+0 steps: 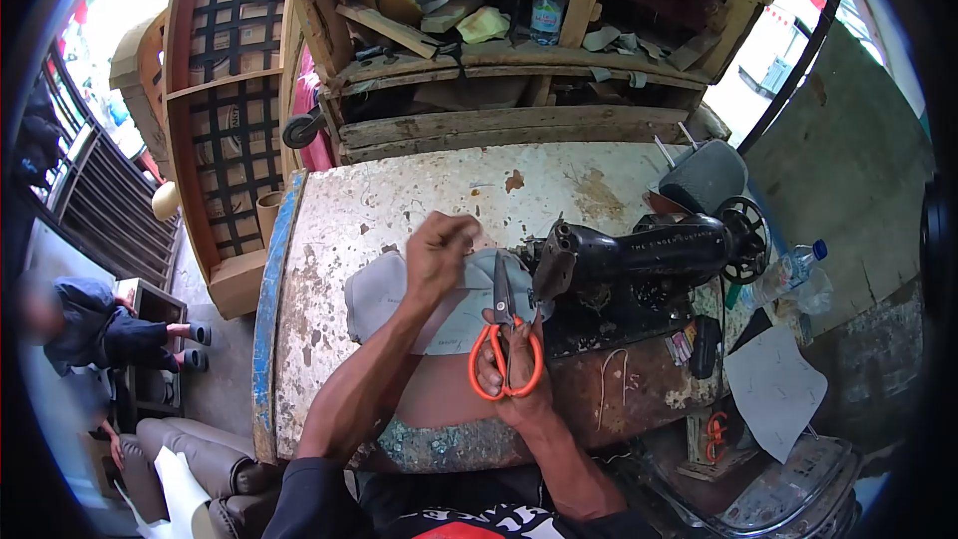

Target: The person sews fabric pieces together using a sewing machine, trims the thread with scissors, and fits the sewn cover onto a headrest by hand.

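My right hand [523, 394] grips a pair of scissors [502, 289] by its orange loops, with the dark blades pointing away from me and close together. Under the blades lie pale grey cut pieces of material [375, 297], partly hidden by my left forearm. My left hand [437, 258] is raised over these pieces, its fingers closed in a pinch and slightly blurred; whatever they hold is too small to make out. Right beside the scissors stands a black sewing machine [649, 255], its needle end near the grey material.
The worn white table [329, 210] has a blue left edge. A wooden shelf frame [519, 130] with a water bottle [548, 0] stands behind it. Another bottle [788, 274] lies right of the machine, above a loose grey sheet [778, 389]. A person [100, 319] sits at left.
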Available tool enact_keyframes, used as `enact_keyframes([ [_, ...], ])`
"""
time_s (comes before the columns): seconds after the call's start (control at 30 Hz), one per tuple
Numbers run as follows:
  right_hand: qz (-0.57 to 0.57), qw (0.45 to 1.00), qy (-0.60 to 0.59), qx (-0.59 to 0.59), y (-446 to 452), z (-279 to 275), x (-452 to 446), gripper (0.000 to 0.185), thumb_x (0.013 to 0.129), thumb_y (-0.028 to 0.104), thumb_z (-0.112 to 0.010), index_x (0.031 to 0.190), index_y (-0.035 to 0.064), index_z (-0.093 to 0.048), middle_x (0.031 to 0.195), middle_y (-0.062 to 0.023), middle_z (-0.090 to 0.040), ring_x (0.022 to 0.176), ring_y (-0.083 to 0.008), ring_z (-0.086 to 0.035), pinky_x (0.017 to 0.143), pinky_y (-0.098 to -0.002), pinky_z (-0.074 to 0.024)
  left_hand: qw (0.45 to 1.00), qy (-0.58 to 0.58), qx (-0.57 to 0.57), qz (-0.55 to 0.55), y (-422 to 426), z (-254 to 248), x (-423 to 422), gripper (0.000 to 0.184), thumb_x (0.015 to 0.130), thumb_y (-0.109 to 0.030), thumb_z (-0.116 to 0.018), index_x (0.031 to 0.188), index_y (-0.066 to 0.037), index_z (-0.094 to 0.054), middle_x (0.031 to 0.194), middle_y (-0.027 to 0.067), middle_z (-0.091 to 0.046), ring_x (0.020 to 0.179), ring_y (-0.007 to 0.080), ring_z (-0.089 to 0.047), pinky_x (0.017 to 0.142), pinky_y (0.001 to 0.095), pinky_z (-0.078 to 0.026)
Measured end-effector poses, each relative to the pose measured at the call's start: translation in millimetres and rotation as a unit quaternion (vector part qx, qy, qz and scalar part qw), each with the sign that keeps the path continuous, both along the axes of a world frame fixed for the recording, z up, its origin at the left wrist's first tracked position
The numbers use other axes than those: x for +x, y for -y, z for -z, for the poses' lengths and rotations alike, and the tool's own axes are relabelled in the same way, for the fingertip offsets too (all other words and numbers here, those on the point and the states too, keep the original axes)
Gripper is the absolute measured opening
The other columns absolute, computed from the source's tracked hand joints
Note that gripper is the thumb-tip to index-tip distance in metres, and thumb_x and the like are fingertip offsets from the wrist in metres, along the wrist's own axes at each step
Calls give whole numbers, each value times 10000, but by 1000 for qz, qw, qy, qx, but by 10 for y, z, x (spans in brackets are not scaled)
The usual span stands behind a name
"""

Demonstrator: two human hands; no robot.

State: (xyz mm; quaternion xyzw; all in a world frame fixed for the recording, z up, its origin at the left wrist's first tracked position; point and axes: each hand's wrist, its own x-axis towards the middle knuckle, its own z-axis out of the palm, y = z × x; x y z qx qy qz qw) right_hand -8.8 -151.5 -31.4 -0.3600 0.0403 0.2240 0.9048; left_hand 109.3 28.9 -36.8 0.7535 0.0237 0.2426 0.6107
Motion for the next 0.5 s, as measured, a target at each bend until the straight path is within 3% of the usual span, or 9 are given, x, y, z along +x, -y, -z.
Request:
enact_keyframes([
  [0.07,-43,992,67,-94,126,-109,-121,622,1138,502,-483,1518,9,-484,808,-15,-549,541,-80,-461,509,-235,-414,987,-45,-121,-100,-152,-287,14,249,1101,-241,-630,1138,-30,-757,887,9,-687,712,99,-613,644,284,-497],
  [0.13,-81,970,131,-186,351,-152,-294,612,1157,487,-440,1546,14,-457,840,-15,-550,563,-58,-469,523,-229,-422,976,38,-98,-192,-427,-334,89,268,1125,-239,-567,1124,-17,-718,910,36,-692,798,102,-621,693,290,-502],
  [0.2,-139,976,89,-141,653,-155,-437,536,1116,380,-573,1509,18,-531,847,-24,-593,596,-79,-533,545,-247,-463,946,147,120,-263,-431,-514,-77,192,1094,-180,-602,1148,-26,-702,968,107,-702,869,171,-659,747,304,-517],
  [0.23,-157,977,74,-125,788,-183,-477,515,1102,344,-617,1497,19,-555,849,-27,-608,607,-86,-555,553,-253,-476,960,107,178,-188,-388,-569,-297,177,1056,-149,-636,1167,-28,-702,1027,134,-704,928,225,-671,796,338,-525],
  [0.27,-94,913,223,-329,911,-256,-515,485,1036,279,-705,1437,21,-613,864,-42,-634,663,-109,-600,579,-276,-504,964,65,233,-111,-324,-570,-577,192,1018,-119,-670,1186,-30,-701,1086,161,-707,986,278,-683,846,372,-533],
  [0.3,-26,783,355,-510,1018,-341,-562,466,970,214,-794,1377,23,-671,878,-57,-661,718,-132,-645,606,-299,-532,945,86,316,14,-248,-528,-803,261,975,-119,-708,1223,-41,-690,1139,156,-701,1049,307,-674,907,409,-524],
  [0.33,0,751,335,-568,1104,-525,-580,460,917,171,-834,1331,22,-699,951,-87,-683,781,-178,-678,652,-327,-553,904,104,390,140,-158,-495,-997,343,931,-119,-747,1261,-53,-680,1192,150,-696,1112,336,-665,969,446,-516],
  [0.4,44,681,304,-664,1346,-591,-524,453,879,135,-850,1294,15,-714,1085,-146,-697,903,-268,-712,751,-389,-576,854,16,483,191,111,-530,-1223,582,859,-174,-826,1404,-96,-635,1312,131,-664,1215,376,-632,1042,450,-495],
  [0.5,99,590,278,-752,1639,-397,-442,444,923,168,-789,1330,20,-690,1173,-196,-683,1024,-358,-692,888,-460,-557,840,-20,496,217,70,-380,-1189,624,875,-154,-795,1471,-161,-609,1348,104,-654,1251,324,-625,1072,450,-479],
])
